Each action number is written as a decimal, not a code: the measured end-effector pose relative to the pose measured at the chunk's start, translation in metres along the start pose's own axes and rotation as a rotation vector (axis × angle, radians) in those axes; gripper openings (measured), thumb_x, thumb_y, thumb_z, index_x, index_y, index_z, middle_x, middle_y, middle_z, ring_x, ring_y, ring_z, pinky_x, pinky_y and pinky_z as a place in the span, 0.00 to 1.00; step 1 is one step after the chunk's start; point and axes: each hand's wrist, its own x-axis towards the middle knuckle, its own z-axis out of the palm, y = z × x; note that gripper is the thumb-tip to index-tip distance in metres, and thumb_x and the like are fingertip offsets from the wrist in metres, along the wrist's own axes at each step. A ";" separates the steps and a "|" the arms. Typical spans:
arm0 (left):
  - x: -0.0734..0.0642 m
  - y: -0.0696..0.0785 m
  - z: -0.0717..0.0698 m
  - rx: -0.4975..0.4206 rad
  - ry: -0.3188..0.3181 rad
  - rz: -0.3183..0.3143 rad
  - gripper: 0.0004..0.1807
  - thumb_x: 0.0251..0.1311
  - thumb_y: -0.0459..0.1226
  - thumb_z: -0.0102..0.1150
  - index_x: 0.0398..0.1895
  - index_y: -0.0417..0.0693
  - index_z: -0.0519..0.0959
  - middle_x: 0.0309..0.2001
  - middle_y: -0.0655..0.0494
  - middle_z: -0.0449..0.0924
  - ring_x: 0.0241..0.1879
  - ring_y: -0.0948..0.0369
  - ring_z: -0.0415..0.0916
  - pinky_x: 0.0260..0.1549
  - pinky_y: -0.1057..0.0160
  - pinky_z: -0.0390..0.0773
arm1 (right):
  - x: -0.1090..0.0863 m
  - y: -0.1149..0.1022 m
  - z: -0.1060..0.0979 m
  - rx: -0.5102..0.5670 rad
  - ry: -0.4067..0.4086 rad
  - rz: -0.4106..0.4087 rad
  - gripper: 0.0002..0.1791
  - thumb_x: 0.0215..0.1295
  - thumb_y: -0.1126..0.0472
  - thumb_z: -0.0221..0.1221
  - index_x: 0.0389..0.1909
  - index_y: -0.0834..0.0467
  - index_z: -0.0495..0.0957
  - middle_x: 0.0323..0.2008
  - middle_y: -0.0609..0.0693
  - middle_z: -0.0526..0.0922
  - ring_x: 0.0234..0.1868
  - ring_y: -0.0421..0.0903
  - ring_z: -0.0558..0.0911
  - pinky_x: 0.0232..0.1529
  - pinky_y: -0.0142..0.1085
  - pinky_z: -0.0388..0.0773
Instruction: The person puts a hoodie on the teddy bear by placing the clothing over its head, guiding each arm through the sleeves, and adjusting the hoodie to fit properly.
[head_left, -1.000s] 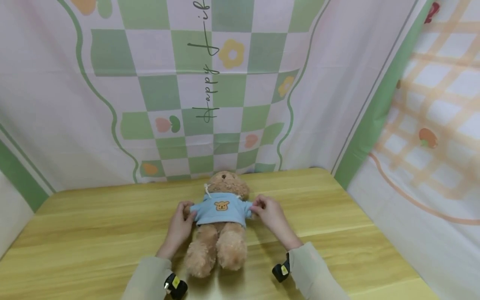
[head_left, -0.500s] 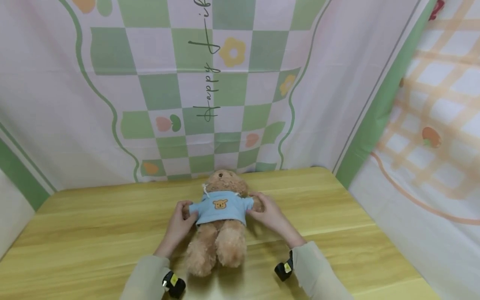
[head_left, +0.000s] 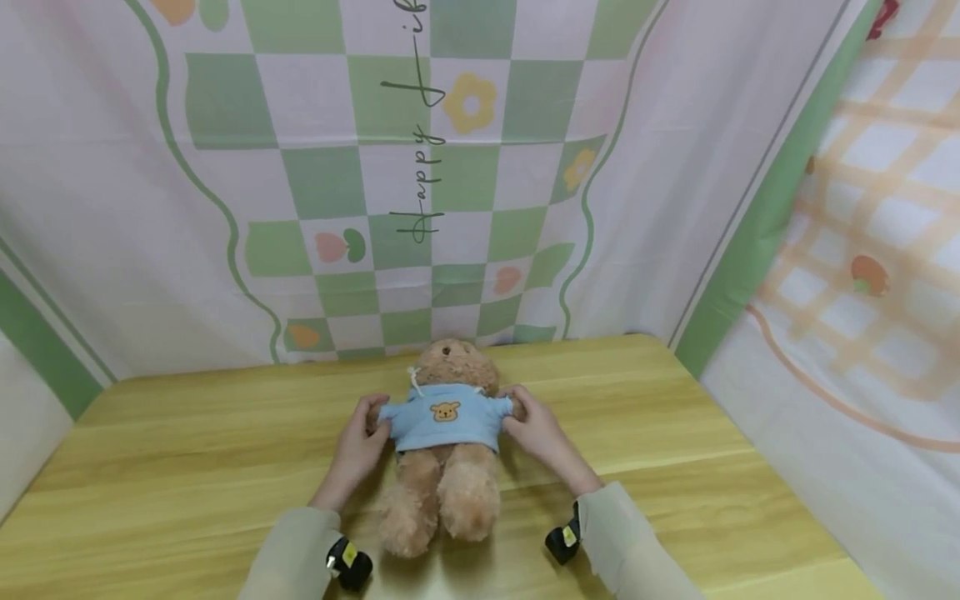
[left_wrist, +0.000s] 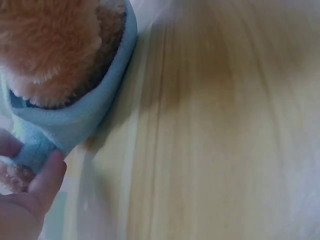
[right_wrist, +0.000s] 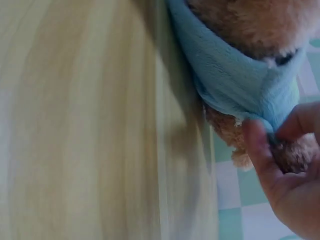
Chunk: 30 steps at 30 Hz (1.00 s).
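A brown teddy bear [head_left: 468,500] lies on its back on the wooden table, head toward the curtain and legs toward me. It wears a light blue hoodie [head_left: 420,432] with a small bear face on the front and white drawstrings at the neck. My left hand [head_left: 362,443] pinches the sleeve and arm on the left side; in the left wrist view, thumb and finger meet around the blue cuff [left_wrist: 36,150]. On the other side my right hand [head_left: 542,432] pinches the opposite sleeve [right_wrist: 277,97] near its cuff, with the furry paw [right_wrist: 295,154] inside the hand.
The wooden table [head_left: 187,467] spreads out on both sides of the bear. Behind its far edge hangs a white and green checked curtain [head_left: 315,183]. An orange checked cloth [head_left: 885,208] hangs at the right. Black wrist cameras [head_left: 349,567] sit on both cuffs.
My right hand shifts its hold from the paw's end to around the sleeve and arm. The bear tilts slightly and settles back a little to the right. My left hand keeps its hold.
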 end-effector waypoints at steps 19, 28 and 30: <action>0.002 -0.002 -0.001 -0.017 0.007 -0.069 0.15 0.71 0.35 0.42 0.55 0.36 0.69 0.31 0.48 0.71 0.33 0.57 0.69 0.36 0.63 0.70 | -0.001 0.003 -0.008 0.033 0.122 -0.003 0.11 0.70 0.65 0.52 0.47 0.67 0.70 0.44 0.65 0.78 0.41 0.54 0.78 0.38 0.37 0.76; -0.002 -0.002 -0.008 0.059 0.032 0.045 0.18 0.62 0.33 0.59 0.54 0.36 0.76 0.30 0.50 0.72 0.36 0.59 0.71 0.39 0.65 0.73 | -0.006 -0.001 -0.013 -0.092 0.225 0.062 0.06 0.58 0.65 0.65 0.33 0.65 0.83 0.29 0.56 0.83 0.28 0.40 0.75 0.26 0.26 0.70; -0.003 -0.001 -0.007 0.080 0.034 0.043 0.18 0.62 0.33 0.59 0.54 0.36 0.76 0.31 0.49 0.73 0.37 0.58 0.72 0.39 0.64 0.74 | -0.006 -0.003 -0.010 -0.088 0.219 0.084 0.07 0.58 0.65 0.64 0.34 0.65 0.83 0.30 0.56 0.84 0.29 0.41 0.77 0.26 0.27 0.72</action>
